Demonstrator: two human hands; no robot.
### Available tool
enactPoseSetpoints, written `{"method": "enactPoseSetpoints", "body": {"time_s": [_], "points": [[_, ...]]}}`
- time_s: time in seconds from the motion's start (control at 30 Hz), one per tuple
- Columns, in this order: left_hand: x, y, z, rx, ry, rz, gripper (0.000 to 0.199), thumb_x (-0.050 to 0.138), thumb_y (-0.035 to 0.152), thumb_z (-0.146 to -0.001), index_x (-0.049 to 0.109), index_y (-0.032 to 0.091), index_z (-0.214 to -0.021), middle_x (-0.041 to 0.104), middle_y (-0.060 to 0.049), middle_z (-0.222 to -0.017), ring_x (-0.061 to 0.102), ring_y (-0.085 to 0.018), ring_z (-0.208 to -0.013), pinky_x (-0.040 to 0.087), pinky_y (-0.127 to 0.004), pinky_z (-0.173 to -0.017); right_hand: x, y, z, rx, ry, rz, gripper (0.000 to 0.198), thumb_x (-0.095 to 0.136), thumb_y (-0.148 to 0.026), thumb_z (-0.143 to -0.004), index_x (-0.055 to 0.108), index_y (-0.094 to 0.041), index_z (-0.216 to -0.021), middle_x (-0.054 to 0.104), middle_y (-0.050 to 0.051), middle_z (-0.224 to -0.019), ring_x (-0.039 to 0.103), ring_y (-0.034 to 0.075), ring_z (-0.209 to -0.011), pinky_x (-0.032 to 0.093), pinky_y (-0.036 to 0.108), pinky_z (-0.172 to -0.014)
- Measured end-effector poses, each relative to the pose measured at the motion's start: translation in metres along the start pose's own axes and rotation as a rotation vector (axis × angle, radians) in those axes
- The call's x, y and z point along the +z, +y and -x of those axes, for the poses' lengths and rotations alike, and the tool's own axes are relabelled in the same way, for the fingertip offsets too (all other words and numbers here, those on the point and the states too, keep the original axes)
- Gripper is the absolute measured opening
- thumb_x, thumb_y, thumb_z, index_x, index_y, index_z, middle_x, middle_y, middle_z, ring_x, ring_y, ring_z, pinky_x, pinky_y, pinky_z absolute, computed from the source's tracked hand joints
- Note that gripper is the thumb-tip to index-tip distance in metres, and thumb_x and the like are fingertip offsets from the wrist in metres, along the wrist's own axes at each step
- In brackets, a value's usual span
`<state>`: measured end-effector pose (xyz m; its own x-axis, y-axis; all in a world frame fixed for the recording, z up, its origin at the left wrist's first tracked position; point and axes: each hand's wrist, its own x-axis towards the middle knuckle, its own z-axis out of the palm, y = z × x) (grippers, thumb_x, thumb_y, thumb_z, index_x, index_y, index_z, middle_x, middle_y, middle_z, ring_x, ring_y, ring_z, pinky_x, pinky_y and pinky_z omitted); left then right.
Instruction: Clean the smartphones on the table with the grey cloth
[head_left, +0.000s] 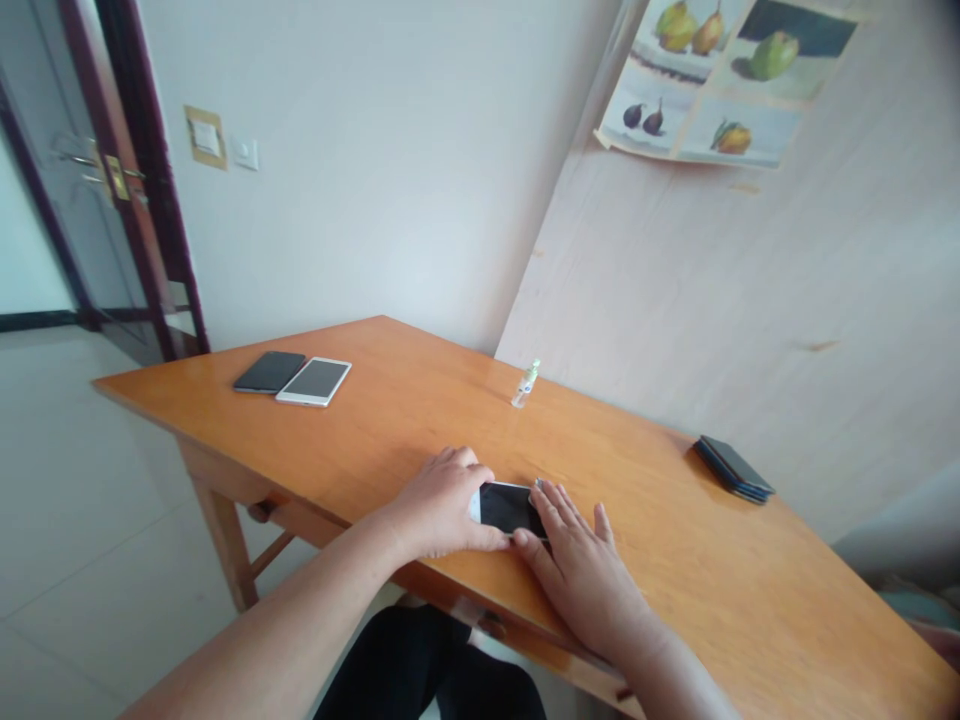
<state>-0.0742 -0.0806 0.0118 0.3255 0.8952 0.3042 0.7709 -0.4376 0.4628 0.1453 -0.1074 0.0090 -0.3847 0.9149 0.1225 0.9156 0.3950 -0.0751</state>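
A white smartphone [508,508] with a dark screen lies flat near the front edge of the wooden table, between my two hands. My left hand [450,505] is closed around its left end, thumb along the near edge and fingers at the far side. At the right end, my right hand [574,560] grips the phone, its fingers over the far corner and the thumb at the near edge. Both ends of the phone are partly covered by my hands. Behind it stands a small clear spray bottle [526,385] with a pale green top.
On the left of the table [405,400] lie a black tablet [270,371] and a white tablet [315,381], side by side. A stack of dark flat devices [733,470] sits at the right, near the back edge. A leaning board [675,300] rises behind the table.
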Motion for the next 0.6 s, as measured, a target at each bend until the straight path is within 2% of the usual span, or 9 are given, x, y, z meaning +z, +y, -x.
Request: {"method": "enactPoseSetpoints", "body": {"time_s": [0.1, 0.3, 0.37, 0.5, 0.6], "points": [[0.000, 0.002, 0.001, -0.021, 0.000, 0.007, 0.051, 0.076, 0.062, -0.059, 0.069, 0.028, -0.096, 0.059, -0.007, -0.102, 0.054, -0.030, -0.102, 0.042, -0.037, -0.085, 0.001, -0.002, -0.003, -0.002, 0.003, 0.001, 0.065, 0.028, -0.058, -0.097, 0.036, -0.019, -0.149, 0.033, 0.012, -0.154, 0.025, 0.030, -0.144, 0.010, 0.066, -0.113], [0.001, 0.000, 0.001, -0.028, 0.004, 0.026, 0.061, 0.080, 0.063, -0.054, 0.067, 0.029, -0.103, 0.059, -0.007, -0.106, 0.053, -0.031, -0.104, 0.041, -0.039, -0.088, 0.012, 0.002, 0.039, -0.088, 0.020, 0.016, 0.064, 0.036, -0.057, -0.095, 0.030, -0.026, -0.152, 0.032, 0.009, -0.154, 0.028, 0.034, -0.142, 0.009, 0.069, -0.112], [0.001, 0.001, 0.001, -0.022, 0.004, 0.025, 0.057, 0.079, 0.061, -0.055, 0.068, 0.029, -0.100, 0.059, -0.007, -0.105, 0.053, -0.031, -0.103, 0.041, -0.039, -0.088, 0.010, -0.002, 0.031, -0.078, 0.017, 0.014, 0.062, 0.033, -0.057, -0.096, 0.032, -0.027, -0.151, 0.032, 0.008, -0.155, 0.026, 0.033, -0.143, 0.008, 0.069, -0.112], [0.000, 0.003, 0.001, -0.027, 0.004, 0.004, 0.046, 0.076, 0.060, -0.060, 0.068, 0.027, -0.090, 0.058, -0.007, -0.099, 0.054, -0.030, -0.099, 0.042, -0.038, -0.083, 0.001, -0.013, -0.003, -0.012, 0.009, -0.004, 0.064, 0.025, -0.058, -0.098, 0.036, -0.021, -0.149, 0.030, 0.008, -0.155, 0.022, 0.033, -0.145, 0.008, 0.067, -0.113], [0.000, 0.003, 0.001, -0.017, 0.015, -0.014, 0.046, 0.076, 0.060, -0.059, 0.067, 0.027, -0.090, 0.058, -0.007, -0.098, 0.054, -0.030, -0.098, 0.042, -0.037, -0.083, 0.003, -0.014, -0.003, -0.014, 0.015, -0.009, 0.063, 0.026, -0.058, -0.098, 0.038, -0.022, -0.148, 0.032, 0.008, -0.155, 0.024, 0.033, -0.144, 0.008, 0.067, -0.113]]}}
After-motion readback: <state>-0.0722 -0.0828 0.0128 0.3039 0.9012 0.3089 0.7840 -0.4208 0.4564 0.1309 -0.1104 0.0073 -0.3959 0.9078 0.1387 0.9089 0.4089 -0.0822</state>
